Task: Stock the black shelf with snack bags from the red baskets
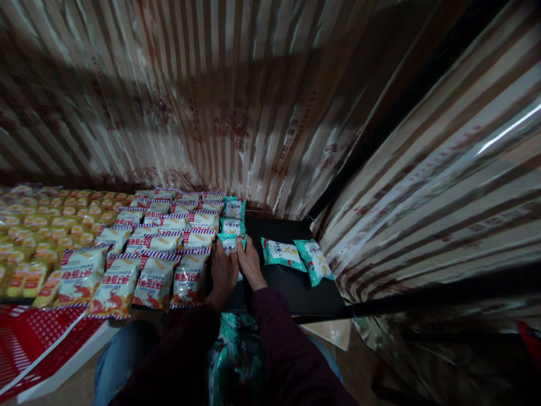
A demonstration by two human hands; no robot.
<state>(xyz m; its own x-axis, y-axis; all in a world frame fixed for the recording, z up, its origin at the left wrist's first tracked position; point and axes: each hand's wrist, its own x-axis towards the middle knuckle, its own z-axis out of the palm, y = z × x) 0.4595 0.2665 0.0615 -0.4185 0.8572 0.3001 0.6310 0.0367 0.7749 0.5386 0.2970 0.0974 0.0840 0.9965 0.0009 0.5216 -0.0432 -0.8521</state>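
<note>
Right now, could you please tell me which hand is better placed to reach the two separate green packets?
Probably the right hand: it is nearer those two green packets, while the left hand lies beyond it, beside the white packets. Both hands touch another green packet.

- Middle packet: teal ends, white panel, dark lettering;
- two packets beyond it: the same teal and white, dark lettering;
- pair of packets at right: teal with red flecks, white panels, pale yellow shapes;
- larger packets left of centre: silvery white, red lettering, orange-red artwork low down, red-white-and-blue striped edges;
- small packs at far left: yellow, orange-red labels on the near ones;
- shelf: black;
- basket, near left: red, patterned with holes;
- sheeting, far and right: brown and cream stripes, dark reddish prints;
- sleeves: dark plum;
- trousers: blue
</note>
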